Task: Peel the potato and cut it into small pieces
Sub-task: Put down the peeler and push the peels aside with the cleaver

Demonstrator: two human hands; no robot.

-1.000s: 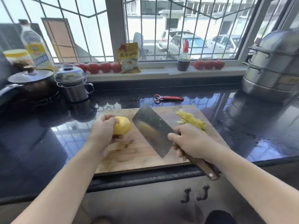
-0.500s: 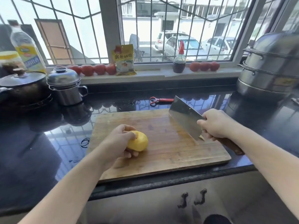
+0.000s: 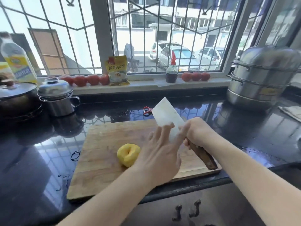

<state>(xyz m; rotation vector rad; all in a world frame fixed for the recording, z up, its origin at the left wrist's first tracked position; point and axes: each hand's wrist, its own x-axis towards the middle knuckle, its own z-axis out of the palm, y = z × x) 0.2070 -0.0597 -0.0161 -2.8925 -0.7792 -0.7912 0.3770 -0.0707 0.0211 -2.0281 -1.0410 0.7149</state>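
Note:
A peeled yellow potato (image 3: 128, 154) lies on the wooden cutting board (image 3: 101, 168), left of centre. My left hand (image 3: 160, 154) hovers just right of the potato with fingers straight, its fingertips touching the flat of the cleaver (image 3: 166, 115). My right hand (image 3: 197, 132) grips the cleaver's wooden handle and holds the blade tilted up over the board's far right part. A red peeler (image 3: 147, 110) lies on the dark counter behind the board, partly hidden by the blade.
A lidded steel pot (image 3: 57, 97) and a dark pan (image 3: 16, 97) stand at the left. A large steel steamer (image 3: 262, 77) stands at the right. Tomatoes (image 3: 84, 79), a yellow packet (image 3: 118, 70) and a sauce bottle (image 3: 171, 71) line the sill. The counter edge runs just below the board.
My left hand let go of the potato, which now lies on the board, and moved right to the blade. The cleaver rose, and the peel scraps are no longer on the board.

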